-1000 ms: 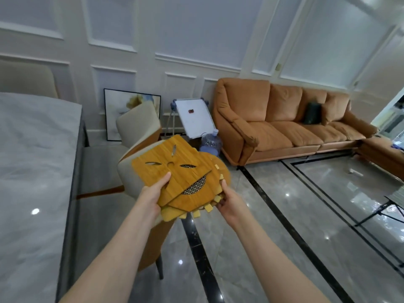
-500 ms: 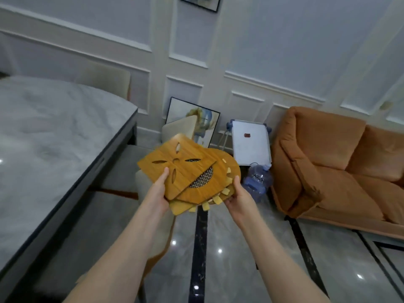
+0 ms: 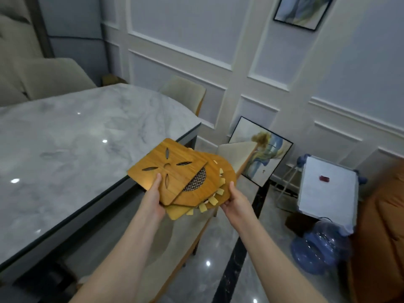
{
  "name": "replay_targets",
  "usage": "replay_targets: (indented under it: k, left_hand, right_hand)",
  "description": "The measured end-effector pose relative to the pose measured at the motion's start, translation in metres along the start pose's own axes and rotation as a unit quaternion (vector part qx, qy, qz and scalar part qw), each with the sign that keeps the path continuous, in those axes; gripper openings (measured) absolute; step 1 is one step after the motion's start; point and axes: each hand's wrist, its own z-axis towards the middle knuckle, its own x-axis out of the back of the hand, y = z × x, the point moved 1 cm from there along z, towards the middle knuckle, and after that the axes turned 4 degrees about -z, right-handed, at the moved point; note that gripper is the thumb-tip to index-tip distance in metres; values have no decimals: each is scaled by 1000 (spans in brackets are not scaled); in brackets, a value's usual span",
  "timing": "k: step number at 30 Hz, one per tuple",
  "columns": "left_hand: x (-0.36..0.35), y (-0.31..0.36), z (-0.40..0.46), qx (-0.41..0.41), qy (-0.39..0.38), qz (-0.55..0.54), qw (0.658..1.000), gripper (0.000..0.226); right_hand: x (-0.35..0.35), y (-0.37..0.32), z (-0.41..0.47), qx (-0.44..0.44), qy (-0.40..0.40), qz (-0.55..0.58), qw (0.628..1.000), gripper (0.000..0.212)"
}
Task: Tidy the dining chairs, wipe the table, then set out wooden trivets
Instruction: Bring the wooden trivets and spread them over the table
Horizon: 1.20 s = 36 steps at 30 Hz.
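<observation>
Both hands hold a fanned stack of wooden trivets [image 3: 183, 178] in the air just off the near right edge of the marble desk [image 3: 72, 154], with the stack's left corner overlapping the desk's dark rim in the head view. The left hand [image 3: 153, 197] has its grip pinched on the lower left edge of the stack, thumb pressed flat on the top square trivet [image 3: 166, 169], which carries leaf-shaped cut-outs around a small round hole. The right hand [image 3: 235, 199] has its grip closed on the lower right edge, thumb lying along the rim of a rounded trivet [image 3: 227, 182] lower in the pile. Between these sits a trivet with a curved woven-pattern slot [image 3: 196, 180], and pale yellow tabs [image 3: 212, 201] stick out from the bottom layers. How many trivets make up the stack cannot be told. The desk top is glossy grey-white marble with light reflections. Beige dining chairs stand around it: one at the far end [image 3: 185, 92], one at the left back [image 3: 50, 77], and one directly below the hands [image 3: 181, 232] with its seat tucked toward the desk. Against the panelled wall leans a framed painting [image 3: 260, 154]; to the right stand a small whiteboard [image 3: 325, 189], a blue water jug [image 3: 317, 252] on the floor, and part of an orange sofa [image 3: 380, 237]
</observation>
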Motion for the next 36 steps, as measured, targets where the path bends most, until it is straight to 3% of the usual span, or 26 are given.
replay_targets:
  k: [18,27,36]
  left_hand:
    - [48,125,116,-152,150,-155,965,56]
    - [83,151,132,-265,264,-248,894,45]
    - [113,168,136,-302,304,-300,852,43]
  right_hand:
    - [-189,29,171,-138,-193,-101,966,29]
    - [-257,90,233,-220,-292,-178,913,28]
    - [-296,143,261,-263,-281,-224,895,41]
